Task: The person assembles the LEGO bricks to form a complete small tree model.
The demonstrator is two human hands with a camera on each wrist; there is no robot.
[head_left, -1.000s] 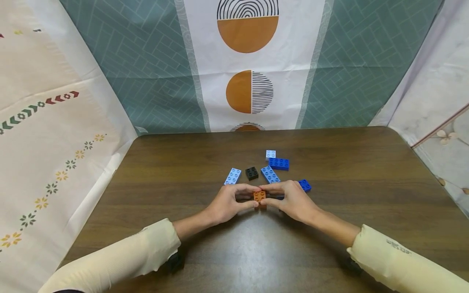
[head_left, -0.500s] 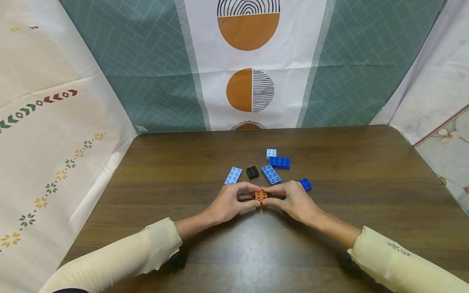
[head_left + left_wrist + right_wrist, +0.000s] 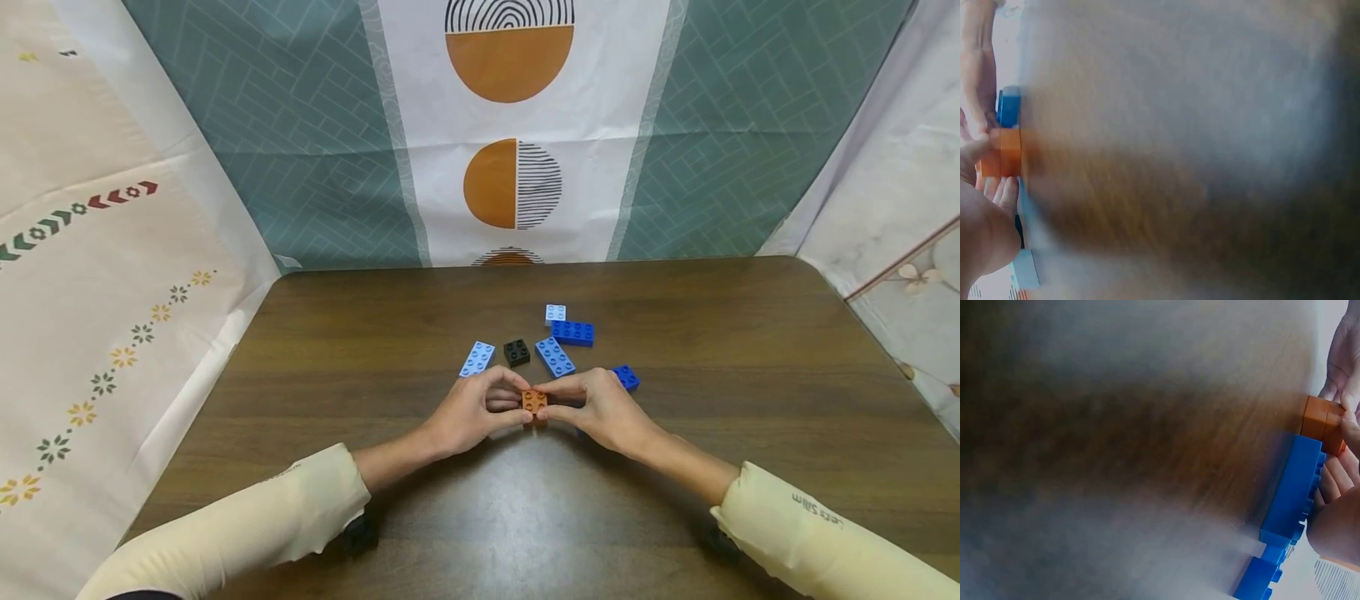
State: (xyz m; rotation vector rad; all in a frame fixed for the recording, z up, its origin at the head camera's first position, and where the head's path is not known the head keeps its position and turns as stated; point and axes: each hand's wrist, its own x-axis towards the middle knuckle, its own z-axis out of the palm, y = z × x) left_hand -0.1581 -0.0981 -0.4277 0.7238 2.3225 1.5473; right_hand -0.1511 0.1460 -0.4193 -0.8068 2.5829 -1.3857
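Two orange toy building bricks (image 3: 535, 402), one stacked on the other, stand on the table between both hands. A seam between them shows across the orange stack (image 3: 1324, 420) in the right wrist view. The left hand (image 3: 474, 417) pinches the stack from the left with thumb and index finger, the index arched at the far edge. From the other side, the right hand (image 3: 607, 412) pinches it with thumb and index finger too. Four round studs face up on the top brick. Under the right hand, a long blue brick (image 3: 1292, 490) lies beside the stack, mostly hidden in the head view.
Beyond the hands lie a light blue brick (image 3: 477, 359), a black brick (image 3: 517, 352), a medium blue brick (image 3: 555, 357), a dark blue brick (image 3: 573, 333) and a pale brick (image 3: 555, 313). Another blue brick (image 3: 626, 377) sits past the right hand. Patterned cloths surround the wooden table (image 3: 360, 333).
The left index finger has arched up slightly. Both hands stay at the orange bricks, and the whole head view has shifted a little.
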